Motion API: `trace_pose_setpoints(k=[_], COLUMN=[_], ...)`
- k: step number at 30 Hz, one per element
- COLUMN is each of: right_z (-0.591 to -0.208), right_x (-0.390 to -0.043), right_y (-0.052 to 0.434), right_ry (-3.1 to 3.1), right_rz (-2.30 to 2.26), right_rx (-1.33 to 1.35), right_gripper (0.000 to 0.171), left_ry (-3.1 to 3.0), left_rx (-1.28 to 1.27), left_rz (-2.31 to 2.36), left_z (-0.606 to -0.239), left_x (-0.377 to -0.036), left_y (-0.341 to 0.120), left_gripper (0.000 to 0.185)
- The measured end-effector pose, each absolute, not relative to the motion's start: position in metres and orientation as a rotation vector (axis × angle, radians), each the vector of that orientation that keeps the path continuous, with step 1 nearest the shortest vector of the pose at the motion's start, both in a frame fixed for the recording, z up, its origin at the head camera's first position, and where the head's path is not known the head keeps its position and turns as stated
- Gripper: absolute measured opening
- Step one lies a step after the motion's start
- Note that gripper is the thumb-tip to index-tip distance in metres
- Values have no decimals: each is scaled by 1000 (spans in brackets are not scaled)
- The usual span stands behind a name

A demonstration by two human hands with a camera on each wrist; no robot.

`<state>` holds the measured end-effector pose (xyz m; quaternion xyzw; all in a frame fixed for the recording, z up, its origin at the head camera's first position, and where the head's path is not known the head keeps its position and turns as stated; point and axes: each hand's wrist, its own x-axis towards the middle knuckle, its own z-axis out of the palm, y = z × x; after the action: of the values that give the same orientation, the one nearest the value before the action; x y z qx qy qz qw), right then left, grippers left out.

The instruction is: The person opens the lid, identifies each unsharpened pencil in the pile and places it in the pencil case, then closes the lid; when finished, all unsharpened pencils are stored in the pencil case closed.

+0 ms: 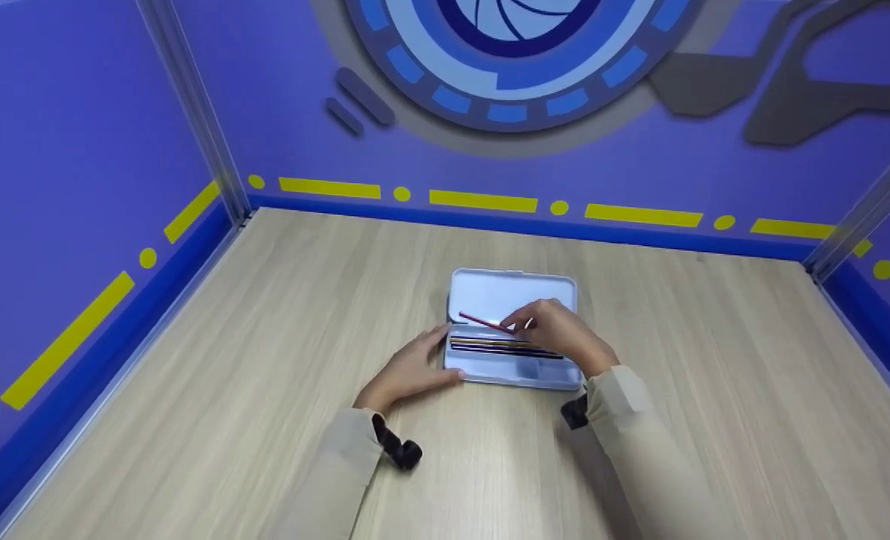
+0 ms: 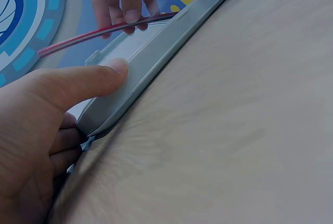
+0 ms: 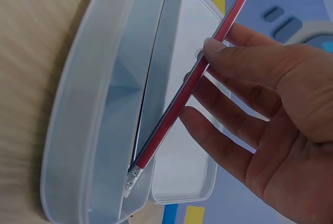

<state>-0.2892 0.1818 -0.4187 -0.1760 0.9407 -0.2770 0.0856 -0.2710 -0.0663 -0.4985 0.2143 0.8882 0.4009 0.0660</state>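
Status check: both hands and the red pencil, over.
Left hand steadies open pencil case at its end. Right hand pinches red pencil, eraser end inside the case. Other pencils already in. Nothing blocking.

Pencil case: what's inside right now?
Inside the pencil case: several pencils lying lengthwise. The right hand pinches a red pencil above them and covers the right end.

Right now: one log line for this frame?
left hand: steadies case | right hand: pinches red pencil over case | lid: open | other pencils inside
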Motion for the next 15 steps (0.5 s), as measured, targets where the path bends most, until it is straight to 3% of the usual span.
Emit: trace_pose_setpoints(k=[15], right_z=[-430], right_x=[-290], right_y=[179], right_ry=[2798], right_rz=[-776], right_rx=[-541], right_gripper=[26], left_ry=[2654], left_rx=[634], left_rz=[1219], left_z=[-498], left_x=[-270], left_y=[-67], left_gripper=[89])
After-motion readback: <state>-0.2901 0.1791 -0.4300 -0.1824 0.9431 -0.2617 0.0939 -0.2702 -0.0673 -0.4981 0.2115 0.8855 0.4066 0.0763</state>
